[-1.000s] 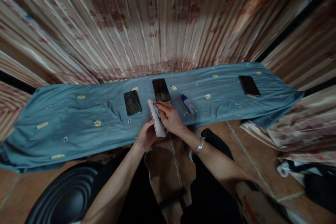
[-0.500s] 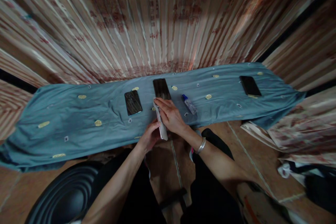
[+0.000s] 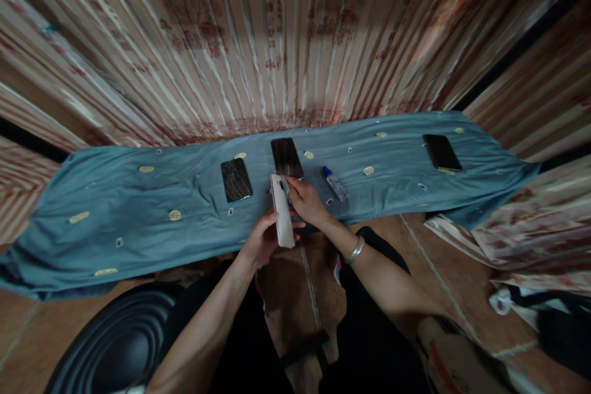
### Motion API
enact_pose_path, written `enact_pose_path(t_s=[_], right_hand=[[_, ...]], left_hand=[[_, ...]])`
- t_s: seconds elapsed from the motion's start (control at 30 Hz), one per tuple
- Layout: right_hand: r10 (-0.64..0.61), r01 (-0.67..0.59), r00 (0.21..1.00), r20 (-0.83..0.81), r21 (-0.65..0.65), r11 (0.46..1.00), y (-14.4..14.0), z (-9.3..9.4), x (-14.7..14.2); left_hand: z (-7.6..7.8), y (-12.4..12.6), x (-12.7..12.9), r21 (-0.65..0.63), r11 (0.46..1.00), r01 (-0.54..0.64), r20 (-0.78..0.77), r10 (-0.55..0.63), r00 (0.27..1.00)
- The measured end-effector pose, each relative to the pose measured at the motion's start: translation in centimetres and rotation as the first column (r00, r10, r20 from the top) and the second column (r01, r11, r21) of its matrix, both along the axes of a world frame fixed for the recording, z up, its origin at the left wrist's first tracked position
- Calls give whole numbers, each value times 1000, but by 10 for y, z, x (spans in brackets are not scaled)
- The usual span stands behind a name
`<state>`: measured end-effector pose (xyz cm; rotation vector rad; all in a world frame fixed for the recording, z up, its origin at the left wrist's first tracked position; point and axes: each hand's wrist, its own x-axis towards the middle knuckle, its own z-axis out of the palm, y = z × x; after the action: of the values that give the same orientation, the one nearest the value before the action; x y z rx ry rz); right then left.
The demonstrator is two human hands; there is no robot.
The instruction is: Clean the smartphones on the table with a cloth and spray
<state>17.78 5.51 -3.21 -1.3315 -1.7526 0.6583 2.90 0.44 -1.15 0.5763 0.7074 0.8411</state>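
My left hand is wrapped round the lower part of a white smartphone, its fingertips showing past the far edge. The phone is tilted, with its white back and dark camera spot turned up. Close against the phone's upper right edge is my right hand, its fingers bent together. Whatever lies between those fingers is too small and dark to make out. Just beyond the hands a dark phone lies on the blue-green cloth. Another dark phone with a shiny, reflecting surface lies to the left.
Right of my hands lies a clear bottle with a blue cap. A black phone rests near the cloth's right end. Striped curtains hang behind and at both sides. A black ridged round stool stands at lower left.
My right hand has slid off the phone's face to its right edge. The phone has turned so that more of its white back shows. My left hand keeps its hold.
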Motion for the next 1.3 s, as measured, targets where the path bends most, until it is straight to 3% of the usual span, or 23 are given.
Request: enact_pose_path(t_s=[0.23, 0.57, 0.77, 1.0, 1.3], right_hand=[[0, -3, 998, 64, 43, 999, -8, 2, -7], [69, -106, 981, 181, 205, 973, -22, 7, -9], [74, -131, 978, 196, 293, 947, -34, 19, -13], [64, -101, 988, 139, 277, 956, -27, 24, -7], [228, -226, 974, 18, 212, 951, -36, 31, -12]], left_hand=[[1, 3, -1, -97, 988, -118, -10, 118, 993], [-6, 10, 1, 3, 984, -177, -18, 177, 984], [-8, 12, 2, -38, 978, -204, -78, 200, 977], [-14, 9, 6, 90, 991, -94, -53, 99, 994], [-4, 25, -4, 73, 965, -253, 1, 254, 967]])
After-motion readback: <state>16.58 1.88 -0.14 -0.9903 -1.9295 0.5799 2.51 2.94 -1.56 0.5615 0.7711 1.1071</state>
